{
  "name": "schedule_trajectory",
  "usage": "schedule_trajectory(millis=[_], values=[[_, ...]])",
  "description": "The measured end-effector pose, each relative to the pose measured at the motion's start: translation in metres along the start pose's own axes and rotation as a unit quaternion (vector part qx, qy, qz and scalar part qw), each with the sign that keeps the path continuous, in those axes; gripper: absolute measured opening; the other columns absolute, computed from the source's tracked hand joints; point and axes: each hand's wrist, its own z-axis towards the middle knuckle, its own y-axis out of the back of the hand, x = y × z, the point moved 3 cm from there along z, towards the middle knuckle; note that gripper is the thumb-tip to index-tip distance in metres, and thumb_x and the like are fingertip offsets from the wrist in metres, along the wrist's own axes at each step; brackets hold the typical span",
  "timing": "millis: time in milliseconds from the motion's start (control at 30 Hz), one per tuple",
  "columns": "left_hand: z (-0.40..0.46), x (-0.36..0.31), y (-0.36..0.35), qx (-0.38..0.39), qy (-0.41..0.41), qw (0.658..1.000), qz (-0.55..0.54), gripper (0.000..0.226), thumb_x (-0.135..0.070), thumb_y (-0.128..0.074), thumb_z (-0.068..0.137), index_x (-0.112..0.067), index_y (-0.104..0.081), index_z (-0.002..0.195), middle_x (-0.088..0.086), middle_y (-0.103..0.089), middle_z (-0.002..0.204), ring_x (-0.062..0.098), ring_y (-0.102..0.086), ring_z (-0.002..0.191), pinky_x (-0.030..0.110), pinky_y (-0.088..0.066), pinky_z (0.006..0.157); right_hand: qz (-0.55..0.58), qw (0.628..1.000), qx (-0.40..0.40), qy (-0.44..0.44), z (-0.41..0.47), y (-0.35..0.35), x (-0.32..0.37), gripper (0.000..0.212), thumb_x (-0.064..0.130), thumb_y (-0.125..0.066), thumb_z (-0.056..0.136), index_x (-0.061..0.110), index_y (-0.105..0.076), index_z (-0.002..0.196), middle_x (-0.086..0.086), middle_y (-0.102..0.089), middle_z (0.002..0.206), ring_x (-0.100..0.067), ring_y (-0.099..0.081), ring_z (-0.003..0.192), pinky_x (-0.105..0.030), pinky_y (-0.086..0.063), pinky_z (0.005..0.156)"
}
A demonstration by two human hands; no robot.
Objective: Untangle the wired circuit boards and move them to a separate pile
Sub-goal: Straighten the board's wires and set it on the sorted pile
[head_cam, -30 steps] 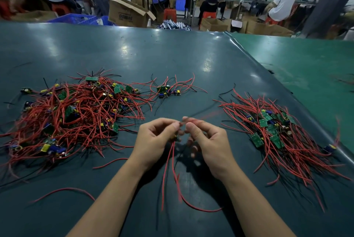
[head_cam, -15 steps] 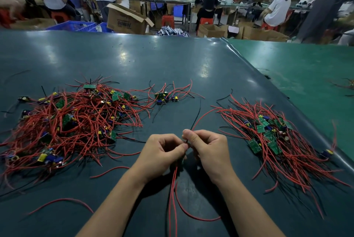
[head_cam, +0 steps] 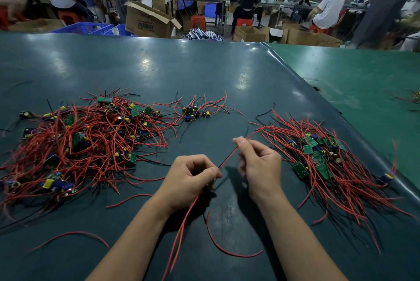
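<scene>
Red wire [head_cam: 227,158] runs taut between the two hands near the middle of the dark green table [head_cam: 204,76]. At about 6 o'clock from the table's centre, the left hand [head_cam: 193,176] has its fingers curled, thumb and forefinger pinching the wire, and more red leads trail from under it toward the near edge; the board these leads belong to is hidden inside the fist, so its position cannot be told beyond that. Just to its 2 o'clock, the right hand [head_cam: 259,162] pinches the same wire between thumb and forefinger, the other fingers loosely bent, and the wire carries on past the fingertips toward the sorted pile [head_cam: 329,160] at 3 o'clock, where small green boards lie among red and black leads fanned roughly one way. At 9 o'clock sits the tangled pile [head_cam: 84,142], larger and knotted. A small cluster [head_cam: 195,113] of boards lies apart at 12 o'clock. One loose red wire [head_cam: 75,235] lies at 7 o'clock.
</scene>
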Motion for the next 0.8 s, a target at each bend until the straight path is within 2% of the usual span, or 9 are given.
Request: schedule_trajectory(millis=[100,200,300,467,567,600,700,800], values=[[-0.001,-0.001,0.001,0.008,0.003,1.0,0.015,0.023,0.002,-0.064,0.088,-0.01,-0.071,0.069,0.002,-0.059,0.055,0.005,-0.049,0.048,0.012,-0.037,0.05,0.018,0.998,-0.054,-0.002,0.011,0.004,-0.004,0.024,0.016,-0.068,0.091,-0.001,-0.067,0.074,0.001,-0.041,0.046,-0.009,-0.031,0.037,-0.018,-0.026,0.036],[-0.001,-0.002,0.003,-0.01,0.006,1.0,0.008,0.019,0.005,-0.063,0.088,-0.001,-0.07,0.071,0.003,-0.06,0.053,0.004,-0.048,0.045,0.012,-0.036,0.048,-0.031,0.999,-0.029,-0.025,0.02,-0.004,-0.008,0.024,0.015,-0.065,0.093,-0.002,-0.066,0.077,-0.001,-0.05,0.055,-0.009,-0.038,0.037,-0.019,-0.029,0.036],[0.001,-0.001,0.006,-0.046,0.011,0.999,-0.014,0.019,0.006,-0.061,0.088,-0.001,-0.071,0.073,0.005,-0.061,0.053,0.006,-0.05,0.044,0.014,-0.038,0.047,-0.068,0.996,0.009,-0.058,0.033,-0.012,-0.007,0.016,0.012,-0.062,0.094,0.011,-0.069,0.08,0.001,-0.061,0.069,-0.006,-0.045,0.037,-0.017,-0.032,0.035],[0.004,0.0,0.003,-0.035,0.006,0.999,-0.005,0.016,0.006,-0.062,0.088,0.004,-0.071,0.076,0.006,-0.064,0.055,0.01,-0.056,0.05,0.017,-0.044,0.052,-0.118,0.992,0.02,-0.033,0.04,-0.016,-0.006,0.021,0.011,-0.066,0.091,0.015,-0.072,0.071,0.0,-0.058,0.055,-0.008,-0.044,0.036,-0.016,-0.028,0.034],[0.002,0.0,0.003,-0.025,0.022,0.999,-0.041,0.015,0.008,-0.06,0.09,0.009,-0.071,0.079,0.009,-0.063,0.055,0.011,-0.058,0.046,0.017,-0.045,0.047,-0.106,0.994,-0.013,-0.024,0.04,-0.013,-0.011,0.022,0.011,-0.067,0.088,0.006,-0.073,0.067,0.0,-0.05,0.045,-0.011,-0.04,0.036,-0.019,-0.03,0.035],[0.002,0.0,0.003,-0.024,0.025,0.998,-0.046,0.015,0.008,-0.06,0.09,0.009,-0.071,0.079,0.009,-0.064,0.055,0.011,-0.058,0.046,0.017,-0.045,0.047,-0.099,0.995,-0.021,-0.018,0.04,-0.013,-0.011,0.022,0.012,-0.068,0.088,0.004,-0.072,0.068,0.0,-0.05,0.046,-0.012,-0.04,0.036,-0.019,-0.03,0.035],[0.001,-0.002,0.007,-0.029,0.017,0.998,-0.061,0.015,0.001,-0.067,0.086,-0.003,-0.074,0.074,0.009,-0.065,0.057,0.012,-0.058,0.05,0.018,-0.047,0.052,-0.043,0.998,-0.035,-0.015,0.039,-0.008,-0.01,0.021,0.02,-0.066,0.093,0.01,-0.072,0.075,0.003,-0.059,0.056,-0.009,-0.045,0.037,-0.018,-0.035,0.035],[0.003,0.0,0.012,-0.091,0.028,0.989,-0.111,0.02,-0.006,-0.068,0.087,-0.012,-0.075,0.069,0.007,-0.065,0.059,0.015,-0.056,0.05,0.023,-0.049,0.051,0.012,0.999,0.0,-0.053,0.035,-0.004,-0.005,0.027,0.032,-0.062,0.095,0.007,-0.07,0.085,0.0,-0.061,0.061,-0.007,-0.046,0.039,-0.017,-0.034,0.034]])
